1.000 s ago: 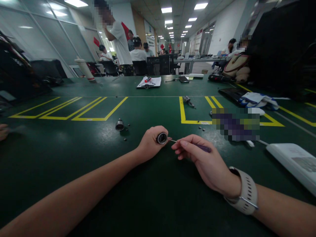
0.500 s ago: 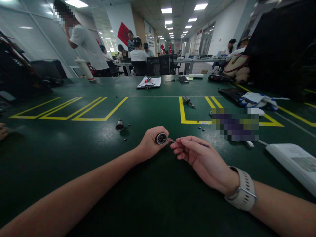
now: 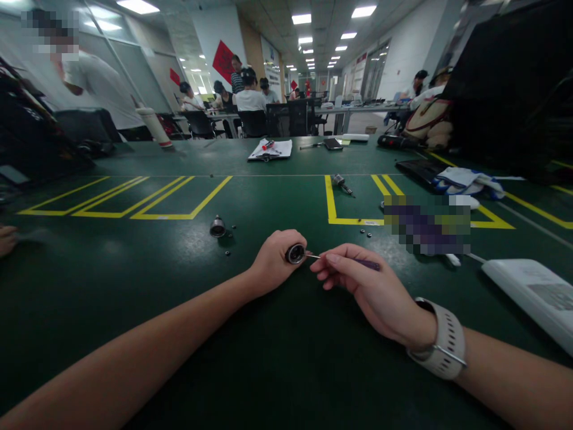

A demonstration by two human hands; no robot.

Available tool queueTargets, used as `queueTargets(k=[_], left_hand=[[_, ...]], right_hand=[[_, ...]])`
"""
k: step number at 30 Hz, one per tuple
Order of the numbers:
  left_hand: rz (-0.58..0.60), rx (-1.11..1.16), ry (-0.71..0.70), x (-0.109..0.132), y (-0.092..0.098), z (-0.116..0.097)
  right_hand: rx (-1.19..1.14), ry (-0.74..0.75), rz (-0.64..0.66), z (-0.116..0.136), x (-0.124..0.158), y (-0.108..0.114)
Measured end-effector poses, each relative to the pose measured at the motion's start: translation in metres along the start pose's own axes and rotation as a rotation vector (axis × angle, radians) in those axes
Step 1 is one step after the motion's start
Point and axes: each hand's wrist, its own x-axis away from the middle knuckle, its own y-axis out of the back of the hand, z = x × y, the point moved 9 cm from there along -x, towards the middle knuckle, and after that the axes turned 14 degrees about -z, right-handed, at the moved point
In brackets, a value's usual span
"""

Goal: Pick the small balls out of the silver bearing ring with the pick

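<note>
My left hand (image 3: pixel 276 261) is wrapped round a dark cylindrical metal part (image 3: pixel 295 254), its hollow, silver-rimmed end turned toward me. Between the thumb and fingers of my right hand (image 3: pixel 362 278) is a thin screwdriver (image 3: pixel 367 264) with a dark purple handle. Its slim shaft points left to the rim of the cylinder; whether the tip is inside, I cannot tell. To the left on the table stands a metal fitting (image 3: pixel 217 227) with a narrower top, and small dark nuts (image 3: pixel 227 253) lie near it.
More small nuts (image 3: pixel 362 232) lie right of centre, below a metal piece with a pointed tip (image 3: pixel 342 185). A white box (image 3: pixel 532 292) is at the right edge, gloves (image 3: pixel 468 180) behind it. Papers (image 3: pixel 280 149) and a bottle (image 3: pixel 154 126) stand farther back. Another person's hand (image 3: pixel 6 239) rests far left.
The cylinder in my left hand has shifted slightly right and its open end has turned a little. The screwdriver's handle shows more. A person in the back has moved left.
</note>
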Motion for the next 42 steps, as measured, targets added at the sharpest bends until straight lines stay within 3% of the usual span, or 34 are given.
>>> queueTargets(k=[11,22,27,34,37,42], left_hand=[[0.076,0.181,0.034,0.000,-0.008,0.002],[0.067,0.134,0.080,-0.002,-0.010,0.010],[0.077,0.142,0.104,0.000,-0.010,0.012],[0.064,0.133,0.049,-0.001,-0.009,0.007],[0.049,0.100,0.006,-0.002,-0.008,0.005],[0.068,0.059,0.000,-0.002,-0.009,0.004]], right_hand=[[-0.129,-0.153,0.074,-0.009,-0.011,0.003],[-0.068,-0.072,0.008,-0.002,-0.015,0.012],[0.011,0.083,0.000,0.009,-0.011,0.010],[0.514,0.479,0.082,0.031,0.008,-0.009],[0.601,0.589,0.076,0.037,0.013,-0.014],[0.428,0.334,0.030,0.022,0.002,-0.001]])
